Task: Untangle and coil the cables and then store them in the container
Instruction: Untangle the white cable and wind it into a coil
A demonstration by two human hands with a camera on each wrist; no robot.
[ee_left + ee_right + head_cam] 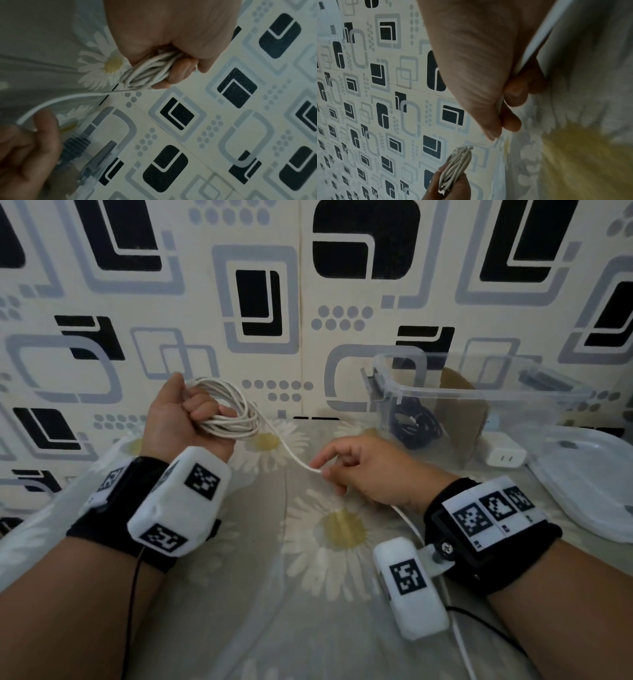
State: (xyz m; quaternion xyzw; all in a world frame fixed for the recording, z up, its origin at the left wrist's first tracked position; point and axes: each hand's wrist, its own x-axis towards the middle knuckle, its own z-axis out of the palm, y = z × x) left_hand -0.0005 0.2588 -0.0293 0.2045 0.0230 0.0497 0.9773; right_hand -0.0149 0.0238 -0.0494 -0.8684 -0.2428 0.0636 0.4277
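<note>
My left hand [191,419] is raised near the wall and grips a coil of white cable [233,412] with several loops; the same coil [147,71] shows bunched inside its fist [171,54]. One loose strand [291,455] runs from the coil down to my right hand [356,470], which pinches it between thumb and forefinger above the bed. The strand [532,44] passes through that hand [488,94] and trails back past the wrist. A clear plastic container [479,392] stands at the right with a dark coiled cable [416,426] inside.
A white charger plug [505,455] lies beside the container, and the clear lid [589,484] rests at the far right. The daisy-print bedsheet [308,577] covers the surface. A patterned wall [308,285] stands close behind the hands.
</note>
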